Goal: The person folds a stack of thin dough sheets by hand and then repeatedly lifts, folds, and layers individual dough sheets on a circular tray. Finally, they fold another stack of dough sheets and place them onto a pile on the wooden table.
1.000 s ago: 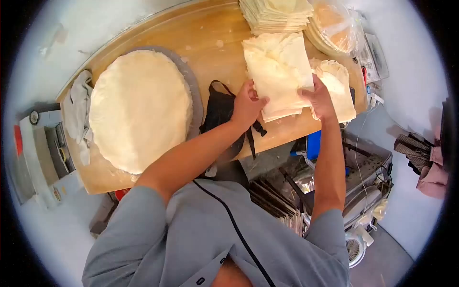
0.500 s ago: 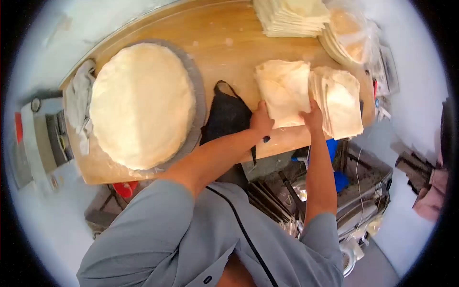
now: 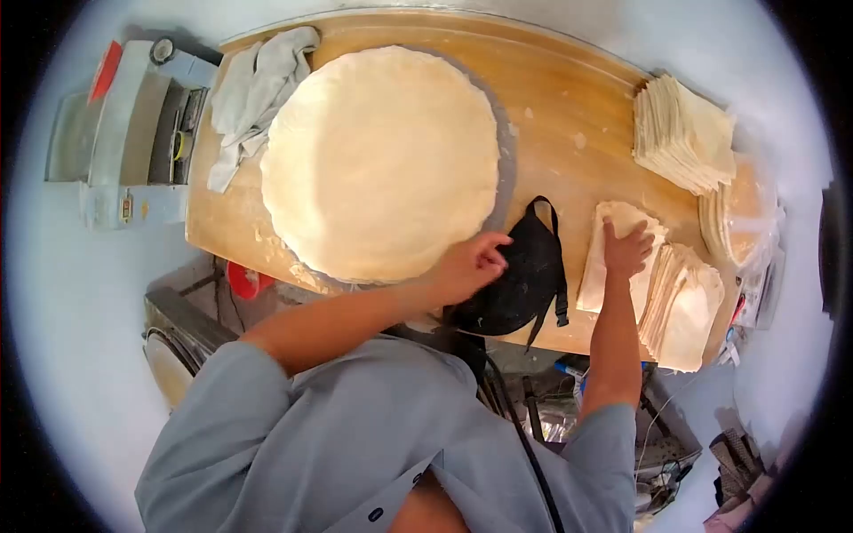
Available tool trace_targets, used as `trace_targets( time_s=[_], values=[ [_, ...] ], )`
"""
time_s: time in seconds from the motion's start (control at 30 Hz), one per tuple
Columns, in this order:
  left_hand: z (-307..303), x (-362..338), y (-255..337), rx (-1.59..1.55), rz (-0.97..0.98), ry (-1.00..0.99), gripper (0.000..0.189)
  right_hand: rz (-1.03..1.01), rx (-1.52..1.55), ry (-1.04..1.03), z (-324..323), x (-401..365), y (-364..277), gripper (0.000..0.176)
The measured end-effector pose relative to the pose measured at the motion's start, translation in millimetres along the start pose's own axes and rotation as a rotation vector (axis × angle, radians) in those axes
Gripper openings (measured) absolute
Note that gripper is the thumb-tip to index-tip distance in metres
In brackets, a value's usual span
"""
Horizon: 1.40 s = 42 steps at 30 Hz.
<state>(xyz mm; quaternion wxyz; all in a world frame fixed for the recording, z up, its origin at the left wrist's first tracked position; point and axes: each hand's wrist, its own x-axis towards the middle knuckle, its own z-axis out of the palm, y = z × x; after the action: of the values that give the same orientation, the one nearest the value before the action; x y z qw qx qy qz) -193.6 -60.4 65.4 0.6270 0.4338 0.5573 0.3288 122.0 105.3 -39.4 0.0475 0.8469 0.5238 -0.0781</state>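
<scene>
My right hand lies flat with spread fingers on a folded pale dough sheet, right of the middle. Touching that sheet on its right is a fanned stack of folded dough sheets. My left hand is over the lower right edge of a large round of dough, beside a black bag with a strap and buckle. Its fingers are loosely bent and apart, with nothing visible in them. The round lies on a grey round board.
A tall stack of folded sheets stands at the table's back right, beside round sheets in a clear plastic bag. A grey cloth lies at the left, near a pale machine. Below the front edge is a red container.
My left hand has let go of the folded sheet and moved left toward the round dough. My right hand has shifted from the sheet's edge onto its top. The view has turned left.
</scene>
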Motion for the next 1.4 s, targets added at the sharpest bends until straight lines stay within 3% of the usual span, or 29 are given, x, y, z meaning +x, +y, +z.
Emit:
trace_targets(
  time_s=[0.1,0.13,0.17,0.23,0.3,0.33,0.37,0.5,0.57,0.6,0.9,1.0,1.07,1.2,1.27,1.4],
  values=[
    [-58.6,-36.0,-21.5,-0.037,-0.075,0.196,0.040,-0.021,0.031,-0.078,-9.3,10.4,9.4,0.108],
    [-78.4,-48.0,-33.8,-0.042,-0.090,0.227,0.039,-0.055,-0.057,0.062,-20.5,2.9,4.0,0.091],
    [-96.4,-59.3,-47.1,-0.043,-0.105,0.256,0.038,-0.057,-0.073,0.073,-23.2,0.8,1.4,0.091],
    [-121.6,-81.1,-59.0,-0.005,-0.134,0.339,0.035,-0.498,0.179,0.353,-31.4,-6.8,-11.6,0.060],
    [-139.4,-96.9,-71.7,0.017,-0.160,0.343,0.034,-0.474,0.699,-0.080,-45.4,-45.7,-66.4,0.032],
    [-146.6,-103.6,-76.5,0.056,-0.190,0.354,0.032,-0.507,0.660,-0.154,-66.8,-80.6,-107.8,0.026],
    [-152.8,-108.9,-79.3,0.050,-0.180,0.350,0.032,-0.607,0.639,-0.137,-61.7,-100.5,-131.4,0.025],
    [-172.8,-130.3,-85.4,-0.019,-0.168,0.308,0.030,-0.654,0.489,-0.055,-12.6,-119.7,-188.4,0.023],
    [-183.3,-141.9,-86.1,-0.024,-0.158,0.309,0.030,-0.530,0.328,-0.125,-4.9,-124.9,-202.0,0.024],
    [-188.6,-149.4,-79.6,-0.044,-0.174,0.337,0.030,-0.496,0.456,-0.212,-3.6,-126.0,-204.8,0.025],
    [-231.3,-199.5,-111.9,-0.138,-0.193,0.502,0.028,-0.392,0.401,-0.101,-8.4,-134.1,-222.7,0.018],
    [-232.7,-206.1,-112.4,-0.125,-0.218,0.516,0.028,-0.343,0.494,-0.183,-10.6,-132.1,-222.0,0.020],
    [-231.6,-207.7,-113.9,-0.113,-0.249,0.525,0.029,-0.327,0.732,-0.174,7.6,-123.2,-219.7,0.023],
    [-230.8,-204.7,-115.9,-0.120,-0.225,0.505,0.030,-0.298,0.783,-0.129,20.7,-101.5,-225.7,0.022],
    [-230.4,-208.5,-110.1,-0.131,-0.219,0.505,0.030,-0.180,1.139,-0.524,18.4,-95.6,-230.4,0.020],
    [-232.0,-209.2,-104.4,-0.093,-0.251,0.500,0.029,-0.107,1.191,-0.568,13.2,-95.1,-234.5,0.019]
  ],
)
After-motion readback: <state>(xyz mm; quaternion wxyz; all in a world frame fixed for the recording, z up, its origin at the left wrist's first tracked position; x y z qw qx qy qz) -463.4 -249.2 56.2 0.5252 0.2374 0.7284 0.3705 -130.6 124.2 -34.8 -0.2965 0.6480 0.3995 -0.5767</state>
